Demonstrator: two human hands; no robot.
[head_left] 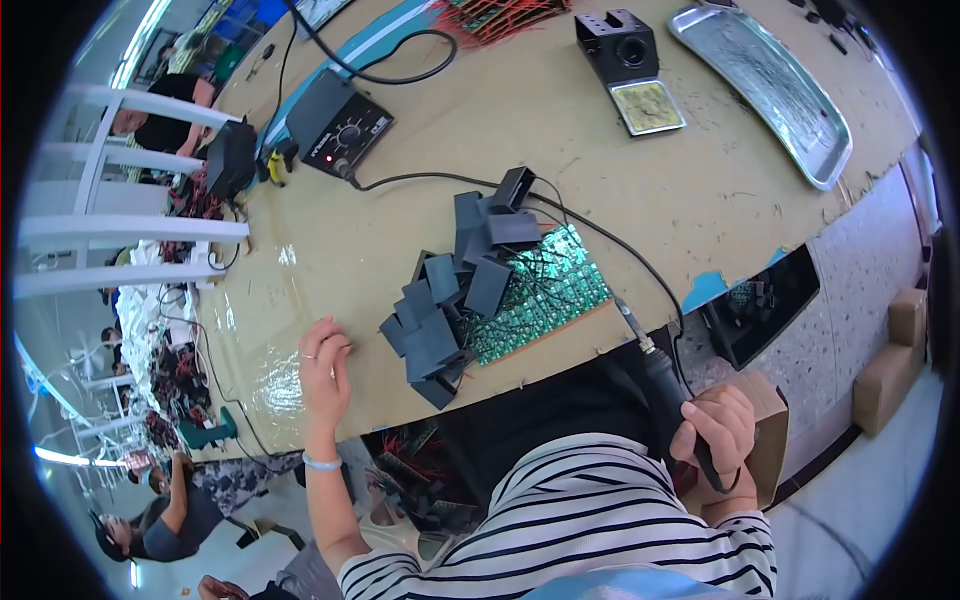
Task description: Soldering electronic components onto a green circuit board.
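Note:
My right hand [718, 430] is wrapped round the dark handle of a soldering iron [658, 372], whose metal tip points up and left at the near right corner of a green circuit board panel [550, 290]. The tip looks close to the panel edge; whether it touches cannot be made out. Thin black wires lie across the panel. Along its left side several black plastic cases [432, 335] are heaped, covering part of it. My left hand [328, 365], with a ring on one finger, is over the table left of the cases, fingers loosely bent and nothing visible in them.
A soldering station [345, 130] stands at the far left, its cable running to the iron. Farther right are an iron stand [618, 50] with a yellow sponge tray [648, 108] and a long metal tray [765, 90]. A black bin [765, 310] sits beyond the table's right edge. Other people work at left.

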